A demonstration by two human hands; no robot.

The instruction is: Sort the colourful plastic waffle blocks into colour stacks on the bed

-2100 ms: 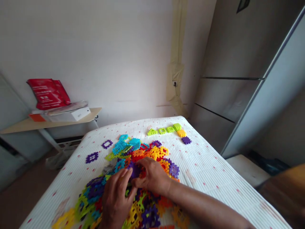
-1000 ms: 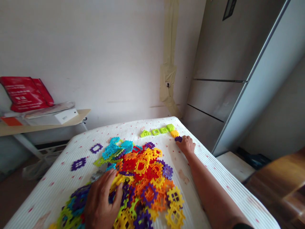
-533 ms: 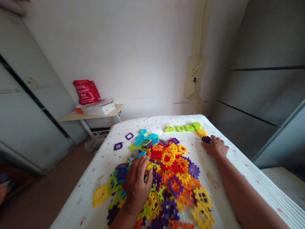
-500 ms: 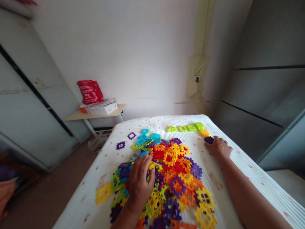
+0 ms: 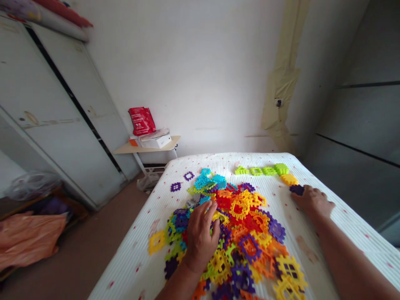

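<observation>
1. Left hand (image 5: 201, 235): palm down on the pile of interlocking plastic pieces (image 5: 240, 216), fingers slightly apart. Whether it grips a piece cannot be determined.
2. Right hand (image 5: 312, 202): fingers together, tips touching a purple interlocking piece (image 5: 296, 190). A clamped grip cannot be confirmed.
3. Purple piece location: at the near end of a short row, just beside a yellow-orange piece (image 5: 289, 179).
4. Row: the yellow-orange piece adjoins four lime-green pieces (image 5: 261, 171), well beyond the right hand.
5. Pile location: centre of a white ribbed mattress (image 5: 134, 260), between both hands.
6. Loose items: two purple pieces (image 5: 182, 181) lie apart from the pile.
7. Surroundings: a red bag (image 5: 142, 121) stands on a wall-side shelf (image 5: 146, 149).
</observation>
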